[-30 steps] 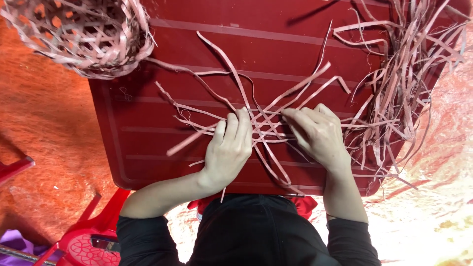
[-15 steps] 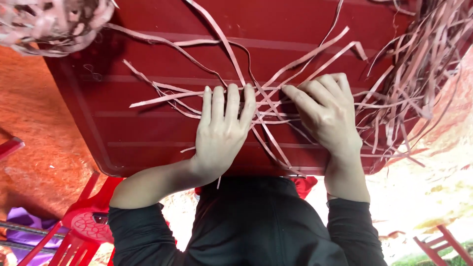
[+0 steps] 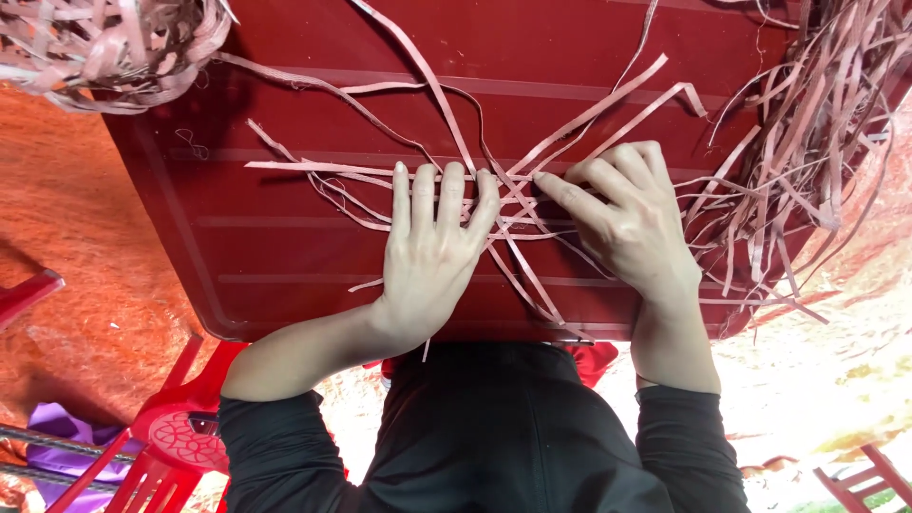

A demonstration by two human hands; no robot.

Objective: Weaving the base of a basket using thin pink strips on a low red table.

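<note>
Thin flat pale strips (image 3: 532, 171) cross each other in a loose woven start on a dark red plastic table (image 3: 285, 247). My left hand (image 3: 432, 252) lies flat on the crossing, fingers spread and pressing the strips down. My right hand (image 3: 622, 223) rests beside it on the right, its index finger pointing at the crossing and its fingers curled over a few strips; the strip ends under both palms are hidden. Long strip ends fan out toward the far side of the table.
A big loose bundle of strips (image 3: 807, 133) hangs over the table's right side. A woven basket (image 3: 104, 43) sits at the far left corner. Red plastic chairs (image 3: 161, 446) stand on the orange floor (image 3: 66, 209) at lower left, by a purple cloth (image 3: 57, 437).
The view has closed in on the table and shifted, so the basket slid to the top left. My left hand flattened and spread over the crossing; my right hand stayed beside it.
</note>
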